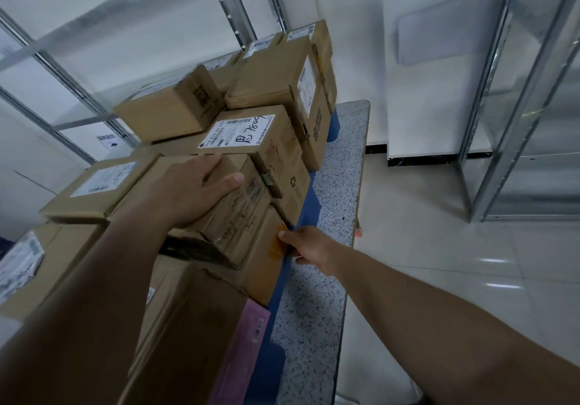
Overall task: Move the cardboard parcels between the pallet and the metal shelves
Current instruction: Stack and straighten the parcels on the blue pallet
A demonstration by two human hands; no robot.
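Note:
Several brown cardboard parcels are stacked on a blue pallet (306, 203). My left hand (194, 188) lies on top of a taped, crumpled parcel (238, 216) near the stack's front, fingers over its far edge and thumb pointing right. Lower down, my right hand (306, 247) grips the lower right corner of the larger parcel (260, 260) underneath, thumb on its orange tape. Right behind these sits a parcel with a white label and handwriting (248, 134). Metal shelves (514, 97) stand at the right, and another shelf frame (78, 50) rises behind the stack.
The pallet rests on a speckled grey slab (329, 247). A pink package (241, 351) stands at the stack's near edge. Pale tiled floor (439, 247) stretches between the slab and the right-hand shelves. A white wall with a black skirting lies beyond.

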